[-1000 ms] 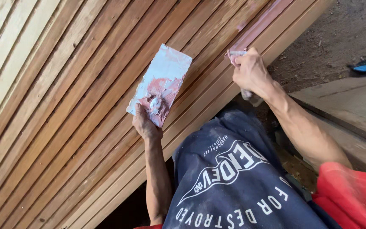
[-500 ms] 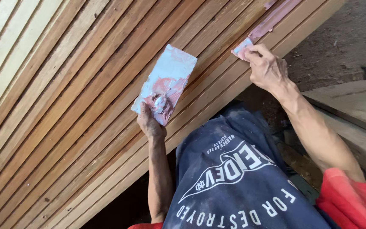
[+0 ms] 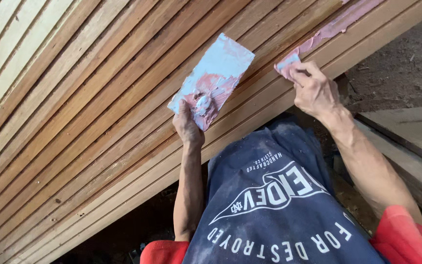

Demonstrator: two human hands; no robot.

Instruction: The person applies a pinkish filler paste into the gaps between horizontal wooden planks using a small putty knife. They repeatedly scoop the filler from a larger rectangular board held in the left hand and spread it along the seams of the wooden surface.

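right hand (image 3: 317, 92) pinches small scraper (image 3: 288, 64), upper right, on pink filler (image 3: 335, 28) in grooved wood panel (image 3: 74, 122) | left hand (image 3: 188, 128) grips smeared board (image 3: 214, 80), centre | keep blade flat, pull along groove (steady pressure)

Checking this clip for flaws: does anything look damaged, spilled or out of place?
Nothing stands out. The left hand holds a flat board loaded with pink filler; the right hand presses a small scraper against the slatted wood panel, where a pink smear follows one groove.
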